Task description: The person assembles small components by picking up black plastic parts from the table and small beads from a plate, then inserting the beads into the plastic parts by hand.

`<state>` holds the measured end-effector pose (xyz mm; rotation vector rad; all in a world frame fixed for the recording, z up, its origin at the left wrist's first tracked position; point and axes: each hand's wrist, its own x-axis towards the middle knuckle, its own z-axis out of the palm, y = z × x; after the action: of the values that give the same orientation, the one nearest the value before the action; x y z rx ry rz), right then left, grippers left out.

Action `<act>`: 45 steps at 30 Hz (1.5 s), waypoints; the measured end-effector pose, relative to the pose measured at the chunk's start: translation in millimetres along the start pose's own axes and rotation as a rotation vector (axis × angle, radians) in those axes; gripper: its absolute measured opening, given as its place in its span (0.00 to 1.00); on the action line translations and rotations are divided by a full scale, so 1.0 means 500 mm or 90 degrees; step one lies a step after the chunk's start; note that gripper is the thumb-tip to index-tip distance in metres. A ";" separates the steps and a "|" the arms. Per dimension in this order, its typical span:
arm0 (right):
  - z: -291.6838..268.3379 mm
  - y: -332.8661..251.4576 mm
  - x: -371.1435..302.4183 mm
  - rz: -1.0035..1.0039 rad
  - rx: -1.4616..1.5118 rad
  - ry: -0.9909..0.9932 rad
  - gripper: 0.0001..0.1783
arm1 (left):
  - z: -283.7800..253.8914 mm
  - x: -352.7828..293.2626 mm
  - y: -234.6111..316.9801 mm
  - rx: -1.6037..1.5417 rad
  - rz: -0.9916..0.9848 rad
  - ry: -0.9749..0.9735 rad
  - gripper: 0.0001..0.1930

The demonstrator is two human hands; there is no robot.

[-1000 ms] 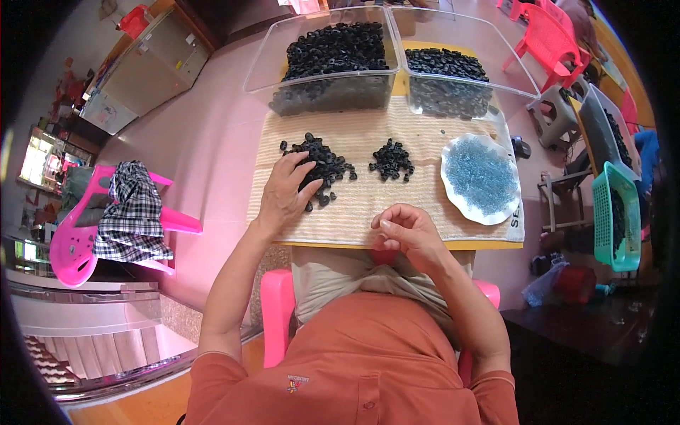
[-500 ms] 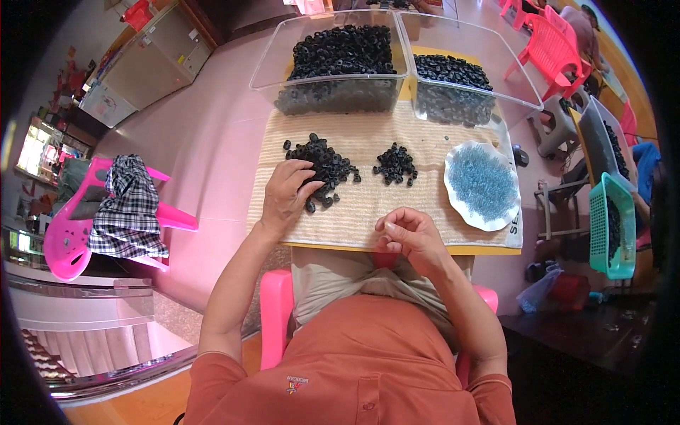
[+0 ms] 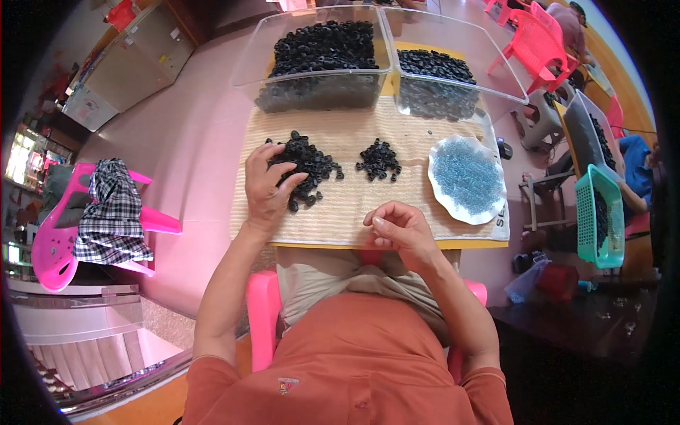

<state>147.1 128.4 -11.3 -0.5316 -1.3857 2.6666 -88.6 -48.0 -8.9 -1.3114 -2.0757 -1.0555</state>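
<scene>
My left hand [image 3: 266, 190] is at the left edge of a larger pile of small black ring-like parts [image 3: 309, 164]. Its fingers and thumb are apart, with the fingertips touching the pile. Over the table's near edge, my right hand [image 3: 401, 231] is curled, thumb close to the index finger; whatever is pinched there, if anything, is too small to make out. Between the larger pile and a scalloped white plate [image 3: 475, 215] lies a smaller pile of black parts [image 3: 379, 160]. Tiny pale-blue pieces [image 3: 466, 178] fill the plate.
A beige ribbed cloth [image 3: 340, 212] covers the yellow-edged table. Two clear bins [image 3: 319, 92] [image 3: 435, 103] of black parts stand at its far side. A pink chair [image 3: 53, 248] with a checked cloth is at left; a green basket [image 3: 586, 227] and a co-worker's arm [image 3: 632, 198] are at right.
The whole view has shifted slightly, moving the scene left. My left hand's fingers have spread wider at the pile. My right hand stays curled in nearly the same place.
</scene>
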 end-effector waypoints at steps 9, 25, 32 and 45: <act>-0.055 -0.099 -0.076 -0.474 -0.788 0.269 0.08 | 0.003 -0.016 0.063 -0.189 -0.030 0.062 0.15; -0.124 -0.122 -0.115 -0.244 -1.261 0.322 0.10 | 0.051 -0.048 0.198 -0.433 -0.107 -0.065 0.10; -0.134 -0.111 -0.115 -0.355 -1.225 0.312 0.06 | 0.057 -0.057 0.218 -0.454 -0.163 -0.097 0.09; -0.140 -0.103 -0.114 -0.432 -1.237 0.297 0.02 | 0.065 -0.073 0.222 -0.531 -0.314 -0.174 0.08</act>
<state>220.2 199.5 8.3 -0.4512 -2.6719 0.0595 27.6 -14.1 -14.6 -1.3595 -2.3145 -2.2407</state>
